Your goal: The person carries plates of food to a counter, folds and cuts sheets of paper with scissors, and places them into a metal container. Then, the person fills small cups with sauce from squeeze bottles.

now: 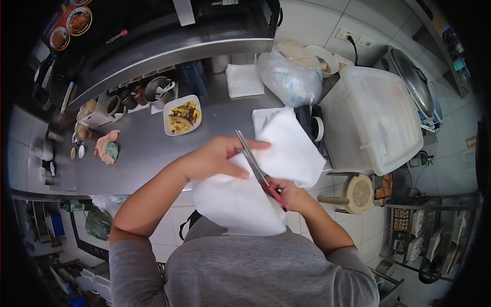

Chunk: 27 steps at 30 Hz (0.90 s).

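My right hand [287, 193] is closed round the pink handles of a pair of scissors [253, 162]. The metal blades point up and away from me, between the thumb and index finger of my left hand [225, 156]. A soft white sheet [232, 204] hangs in front of my body, with another part spreading over the counter edge at the right. My left thumb presses on the near part, while the index finger stretches to the far part. The other left fingers are mostly hidden. A folded white stack [266, 116] lies partly under the sheet.
On the steel counter [143, 148] stand a square bowl of food [183, 115], a crumpled cloth [107, 147] and a white packet [244, 80]. A plastic bag [291, 77] and a large translucent bin [376, 117] are at the right. Below stands a beige stool [358, 193].
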### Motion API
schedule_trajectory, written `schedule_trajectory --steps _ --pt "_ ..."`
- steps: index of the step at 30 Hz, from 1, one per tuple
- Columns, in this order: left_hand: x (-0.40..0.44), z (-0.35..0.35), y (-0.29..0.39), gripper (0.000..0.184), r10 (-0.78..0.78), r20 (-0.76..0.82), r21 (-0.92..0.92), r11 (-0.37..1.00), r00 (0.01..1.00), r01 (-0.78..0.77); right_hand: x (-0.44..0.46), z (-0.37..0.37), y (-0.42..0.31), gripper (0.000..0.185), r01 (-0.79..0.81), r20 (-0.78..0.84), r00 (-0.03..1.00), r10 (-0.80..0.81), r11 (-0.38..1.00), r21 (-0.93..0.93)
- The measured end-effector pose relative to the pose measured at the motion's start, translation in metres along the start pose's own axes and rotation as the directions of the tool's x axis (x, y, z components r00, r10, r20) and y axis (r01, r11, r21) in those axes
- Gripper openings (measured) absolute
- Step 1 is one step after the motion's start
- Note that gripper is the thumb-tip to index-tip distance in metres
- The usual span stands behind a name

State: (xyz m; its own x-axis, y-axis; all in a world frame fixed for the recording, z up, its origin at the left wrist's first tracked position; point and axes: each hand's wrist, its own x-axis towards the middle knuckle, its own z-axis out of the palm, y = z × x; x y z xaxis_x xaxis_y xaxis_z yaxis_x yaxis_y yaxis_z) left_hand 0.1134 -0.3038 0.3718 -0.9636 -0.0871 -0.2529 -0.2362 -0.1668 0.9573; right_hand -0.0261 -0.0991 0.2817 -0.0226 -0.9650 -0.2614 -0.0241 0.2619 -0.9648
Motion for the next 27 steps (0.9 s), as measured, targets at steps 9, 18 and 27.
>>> schedule_trajectory --steps 9,18,27 --pt "-0.033 -0.044 -0.026 0.075 0.175 -0.428 0.141 0.982 0.887 -0.126 -0.031 -0.123 -0.112 0.023 -0.364 -0.496 0.799 -0.339 0.383 -0.849" --pt "-0.025 -0.026 -0.034 0.076 0.219 -0.382 -0.024 0.969 0.898 -0.246 0.095 -0.159 -0.079 0.013 -0.179 -0.252 0.968 0.018 -0.654 -0.735" --pt "-0.038 -0.022 -0.033 0.077 0.182 -0.415 -0.074 0.970 0.891 -0.233 0.082 -0.060 -0.123 0.056 0.174 0.010 0.771 -0.637 0.196 -0.965"
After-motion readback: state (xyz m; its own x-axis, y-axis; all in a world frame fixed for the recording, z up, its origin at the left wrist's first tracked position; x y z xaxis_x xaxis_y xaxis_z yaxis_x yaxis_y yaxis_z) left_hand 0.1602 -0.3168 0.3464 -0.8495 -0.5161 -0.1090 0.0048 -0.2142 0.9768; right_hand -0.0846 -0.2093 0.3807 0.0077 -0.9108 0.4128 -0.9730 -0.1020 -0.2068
